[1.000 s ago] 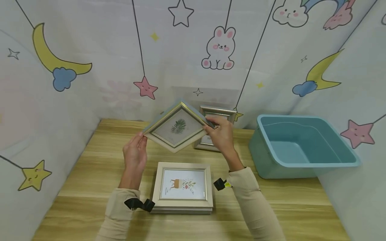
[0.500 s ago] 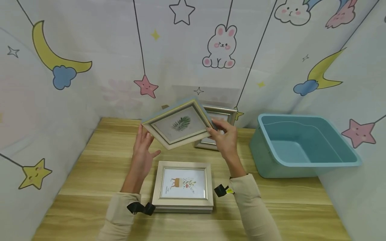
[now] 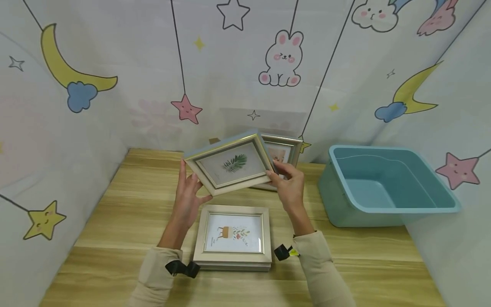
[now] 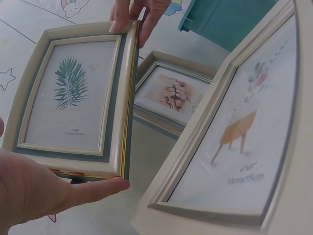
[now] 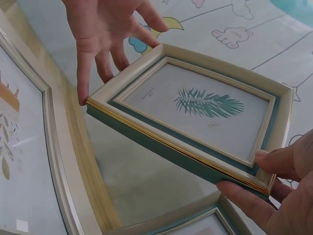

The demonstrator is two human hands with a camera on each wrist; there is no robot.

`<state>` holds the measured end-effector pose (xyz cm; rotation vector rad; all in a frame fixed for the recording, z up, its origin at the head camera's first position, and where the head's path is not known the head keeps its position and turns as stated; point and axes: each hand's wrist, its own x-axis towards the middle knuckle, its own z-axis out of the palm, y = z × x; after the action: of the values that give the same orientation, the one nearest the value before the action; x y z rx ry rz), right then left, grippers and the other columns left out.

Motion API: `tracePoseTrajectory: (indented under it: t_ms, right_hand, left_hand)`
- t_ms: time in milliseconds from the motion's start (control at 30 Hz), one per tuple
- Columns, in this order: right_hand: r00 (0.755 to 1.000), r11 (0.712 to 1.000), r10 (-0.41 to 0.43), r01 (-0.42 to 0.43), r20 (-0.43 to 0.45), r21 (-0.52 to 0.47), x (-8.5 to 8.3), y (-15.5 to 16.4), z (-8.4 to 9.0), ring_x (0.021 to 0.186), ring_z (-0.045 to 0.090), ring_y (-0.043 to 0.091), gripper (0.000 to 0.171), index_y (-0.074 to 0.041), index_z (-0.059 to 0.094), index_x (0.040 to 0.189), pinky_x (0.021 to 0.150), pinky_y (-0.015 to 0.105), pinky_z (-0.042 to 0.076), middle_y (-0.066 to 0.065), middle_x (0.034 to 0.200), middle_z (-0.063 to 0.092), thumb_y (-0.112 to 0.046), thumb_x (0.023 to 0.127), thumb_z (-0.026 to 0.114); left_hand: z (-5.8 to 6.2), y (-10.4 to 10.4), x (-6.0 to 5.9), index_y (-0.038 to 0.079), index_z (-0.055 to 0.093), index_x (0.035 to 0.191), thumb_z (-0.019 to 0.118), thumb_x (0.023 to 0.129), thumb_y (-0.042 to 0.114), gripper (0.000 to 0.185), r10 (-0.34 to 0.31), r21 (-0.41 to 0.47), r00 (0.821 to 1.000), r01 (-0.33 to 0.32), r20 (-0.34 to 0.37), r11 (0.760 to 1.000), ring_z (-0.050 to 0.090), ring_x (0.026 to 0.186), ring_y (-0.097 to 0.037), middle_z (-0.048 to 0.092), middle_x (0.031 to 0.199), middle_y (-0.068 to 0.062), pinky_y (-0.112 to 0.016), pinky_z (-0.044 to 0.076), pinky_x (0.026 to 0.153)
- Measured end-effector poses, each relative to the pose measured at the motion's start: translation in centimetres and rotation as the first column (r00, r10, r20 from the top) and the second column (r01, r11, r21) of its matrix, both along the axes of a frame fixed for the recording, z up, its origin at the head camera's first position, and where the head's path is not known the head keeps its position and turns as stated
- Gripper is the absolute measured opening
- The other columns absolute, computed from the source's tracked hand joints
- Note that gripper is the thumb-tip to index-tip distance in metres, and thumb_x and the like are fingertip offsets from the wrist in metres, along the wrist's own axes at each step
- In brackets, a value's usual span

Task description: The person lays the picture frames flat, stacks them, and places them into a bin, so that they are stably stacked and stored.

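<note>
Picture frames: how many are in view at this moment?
3. The leaf-print frame is held above the table between the left hand and right hand; the plant-print frame lies flat near the person; a third frame stands behind, partly hidden.

blue tub (image 3: 387,187), wooden table (image 3: 126,213), cartoon backdrop (image 3: 115,64)
</note>
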<state>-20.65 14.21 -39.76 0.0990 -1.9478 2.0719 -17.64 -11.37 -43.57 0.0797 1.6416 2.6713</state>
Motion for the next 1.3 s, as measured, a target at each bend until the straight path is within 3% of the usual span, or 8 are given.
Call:
tracePoseTrajectory:
  t_ms: [200, 333, 500, 800, 900, 1033, 1167, 1300]
  right_hand:
    - [0.999, 0.983, -0.041, 0.04, 0.002, 0.178, 0.4, 0.2, -0.5, 0.089, 0.07, 0.022, 0.032, 0.012, 0.069, 0.113, 0.067, 0.022, 0.06, 0.025, 0.105, 0.069, 0.013, 0.081, 0.074]
    - [0.999, 0.864, -0.036, 0.025, 0.013, 0.502, 1.1, 0.4, 0.0, 0.102, 0.071, 0.036, 0.038, 0.008, 0.064, 0.126, 0.079, 0.032, 0.061, 0.029, 0.122, 0.066, -0.002, 0.09, 0.071]
    - [0.997, 0.771, 0.06, -0.078, 0.05, 0.632, 1.6, 0.5, 0.7, 0.121, 0.06, 0.044, 0.046, 0.011, 0.053, 0.137, 0.099, 0.054, 0.051, 0.031, 0.135, 0.057, -0.022, 0.105, 0.052]
    - [0.965, 0.856, 0.144, -0.234, 0.221, 0.462, 1.5, 0.7, -0.3, 0.146, 0.035, 0.037, 0.066, -0.002, 0.023, 0.157, 0.118, 0.051, 0.033, 0.02, 0.16, 0.029, -0.043, 0.108, 0.037]
    - [0.961, 0.898, 0.142, -0.227, 0.239, 0.376, 1.2, 0.7, -0.7, 0.103, 0.066, 0.031, 0.061, -0.006, 0.034, 0.155, 0.085, 0.036, 0.057, 0.025, 0.129, 0.06, -0.042, 0.106, 0.043]
    - [0.955, 0.938, 0.162, -0.227, 0.248, 0.261, 0.8, 0.8, -1.0, 0.059, 0.034, 0.014, 0.049, -0.012, 0.045, 0.149, 0.05, 0.023, 0.03, 0.015, 0.099, 0.056, -0.035, 0.106, 0.047]
    - [0.939, 0.944, 0.195, -0.259, 0.284, 0.207, 0.6, 1.1, -1.2, 0.078, 0.048, 0.011, 0.049, -0.016, 0.042, 0.152, 0.063, 0.024, 0.045, 0.017, 0.13, 0.059, -0.033, 0.106, 0.048]
    - [0.918, 0.928, 0.239, -0.312, 0.316, 0.205, 0.6, 1.6, -1.3, 0.108, 0.052, 0.022, 0.04, -0.009, 0.051, 0.141, 0.082, 0.041, 0.054, 0.018, 0.132, 0.056, -0.028, 0.106, 0.049]
  left_hand:
    - [-0.1, 0.1, -0.1, 0.042, -0.01, 0.158, 0.035, 0.109, 0.03, 0.068, 0.018, -0.018, 1.0, -0.018, 0.002, 1.0, 0.019, 0.15, -0.044, 0.019, 0.161, -0.021, -0.083, 0.021, 0.104]
    - [0.0, 0.1, -0.2, 0.04, -0.009, 0.159, 0.034, 0.109, 0.027, 0.067, 0.035, -0.057, 0.999, -0.035, 0.002, 0.998, 0.018, 0.151, -0.042, 0.014, 0.164, -0.02, -0.082, 0.019, 0.105]
    - [0.1, -0.2, 0.0, 0.038, -0.007, 0.16, 0.035, 0.109, 0.024, 0.067, 0.051, -0.152, 0.998, -0.055, -0.028, 0.987, 0.008, 0.154, -0.04, 0.0, 0.167, -0.018, -0.081, 0.019, 0.107]
    - [-0.2, 0.2, 0.4, 0.025, -0.005, 0.161, 0.033, 0.109, 0.017, 0.065, 0.037, -0.359, 0.979, -0.108, -0.201, 0.927, 0.028, 0.146, -0.043, 0.022, 0.16, -0.024, -0.065, 0.034, 0.108]
    - [-0.3, 0.4, 0.5, 0.02, -0.003, 0.162, 0.034, 0.109, 0.013, 0.065, 0.049, -0.411, 0.973, -0.14, -0.224, 0.901, 0.026, 0.147, -0.043, 0.022, 0.16, -0.025, -0.066, 0.034, 0.108]
    - [-0.3, 0.7, 0.6, 0.016, 0.001, 0.162, 0.038, 0.107, 0.007, 0.066, 0.045, -0.459, 0.963, -0.166, -0.264, 0.873, 0.029, 0.145, -0.044, 0.026, 0.158, -0.027, -0.066, 0.035, 0.108]
    - [-0.3, 0.7, 0.6, 0.015, 0.005, 0.162, 0.041, 0.105, 0.004, 0.068, 0.039, -0.49, 0.953, -0.19, -0.301, 0.851, 0.032, 0.143, -0.044, 0.031, 0.156, -0.027, -0.058, 0.04, 0.106]
    - [-0.2, 0.4, 0.6, 0.015, 0.006, 0.162, 0.043, 0.105, 0.004, 0.069, 0.025, -0.507, 0.95, -0.188, -0.311, 0.841, 0.034, 0.142, -0.04, 0.031, 0.158, -0.023, -0.037, 0.045, 0.104]
